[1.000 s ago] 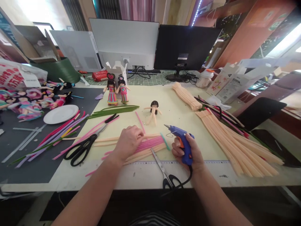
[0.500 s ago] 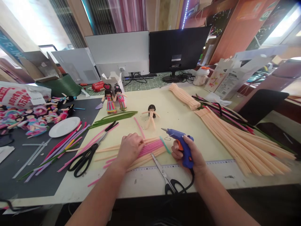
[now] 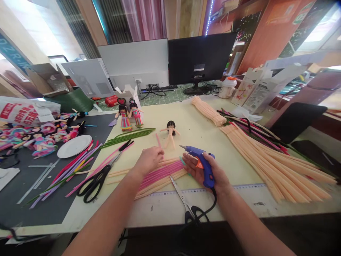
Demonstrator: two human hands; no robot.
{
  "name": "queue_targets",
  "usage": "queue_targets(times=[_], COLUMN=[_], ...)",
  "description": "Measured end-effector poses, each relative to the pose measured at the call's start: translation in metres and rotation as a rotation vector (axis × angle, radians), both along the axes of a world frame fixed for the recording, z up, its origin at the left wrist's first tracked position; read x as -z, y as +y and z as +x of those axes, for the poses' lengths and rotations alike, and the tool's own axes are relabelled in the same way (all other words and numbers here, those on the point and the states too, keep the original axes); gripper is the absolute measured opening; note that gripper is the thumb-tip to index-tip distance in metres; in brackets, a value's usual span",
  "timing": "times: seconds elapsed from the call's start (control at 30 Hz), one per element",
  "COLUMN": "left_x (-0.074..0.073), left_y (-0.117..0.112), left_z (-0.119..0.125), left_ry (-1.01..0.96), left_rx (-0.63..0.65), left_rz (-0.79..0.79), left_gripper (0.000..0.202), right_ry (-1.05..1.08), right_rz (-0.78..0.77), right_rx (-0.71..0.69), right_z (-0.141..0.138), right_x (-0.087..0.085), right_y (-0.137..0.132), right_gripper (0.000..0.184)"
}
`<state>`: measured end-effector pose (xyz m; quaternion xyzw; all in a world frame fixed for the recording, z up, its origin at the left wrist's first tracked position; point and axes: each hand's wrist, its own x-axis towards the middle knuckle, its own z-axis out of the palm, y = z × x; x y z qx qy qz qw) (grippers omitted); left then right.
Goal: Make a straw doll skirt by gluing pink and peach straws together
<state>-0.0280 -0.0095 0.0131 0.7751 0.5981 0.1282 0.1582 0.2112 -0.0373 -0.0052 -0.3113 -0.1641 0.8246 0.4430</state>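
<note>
My right hand [image 3: 213, 174] holds a blue hot glue gun [image 3: 205, 163] with its nozzle pointing left; its fingers are stretched out beside the orange trigger. The fingers of my left hand [image 3: 149, 160] are pinched at the lower end of a short pink pipe cleaner [image 3: 159, 141]. Below that hand lies a row of pink pipe cleaners [image 3: 160, 175] with peach ones along both sides. A teal pipe cleaner is partly hidden behind my right fingers. Just beyond, a small black-haired peach doll [image 3: 171, 133] lies on the table. Silver-bladed scissors [image 3: 183, 199] lie between my forearms.
Black scissors [image 3: 98, 179] and loose coloured pipe cleaners [image 3: 66, 170] lie left, near a white plate [image 3: 74, 146] and a pile of dolls [image 3: 45, 138]. Two dressed dolls [image 3: 129, 115] stand behind green stems [image 3: 130, 137]. Peach bundles [image 3: 255, 153] lie right. Monitors [image 3: 199, 60] stand behind.
My left hand has shifted slightly up, and the short pink pipe cleaner's top has swung right. My right fingers have straightened away from the trigger, and the glue gun has moved slightly left.
</note>
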Motion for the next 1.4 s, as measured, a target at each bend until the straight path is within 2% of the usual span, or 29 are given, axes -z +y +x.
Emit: queue_targets(times=[0.23,0.5,0.8,1.13,1.4], left_x=[0.001,-0.002,-0.007,-0.004,-0.007], left_y=[-0.002,-0.015,-0.022,-0.025,-0.031], left_z=[0.0,-0.006,-0.004,-0.006,-0.002], left_ry=[-0.102,-0.18,-0.284,-0.273,-0.19], left_rx=[0.012,0.001,-0.015,-0.02,-0.029], left_rz=[-0.02,-0.095,-0.133,-0.092,-0.084], left_gripper=[0.017,0.011,0.013,0.008,0.011], right_ry=[0.018,-0.019,-0.016,-0.018,-0.036], right_rz=[-0.02,-0.022,-0.012,-0.047,-0.046], right_rx=[-0.02,-0.024,-0.033,-0.011,-0.015], right_z=[-0.003,-0.004,-0.007,-0.008,-0.009], right_x=[0.001,0.001,0.003,0.001,0.002], right_y=[0.009,0.009,0.012,0.011,0.012], right_gripper=[0.041,0.039,0.038,0.04,0.038])
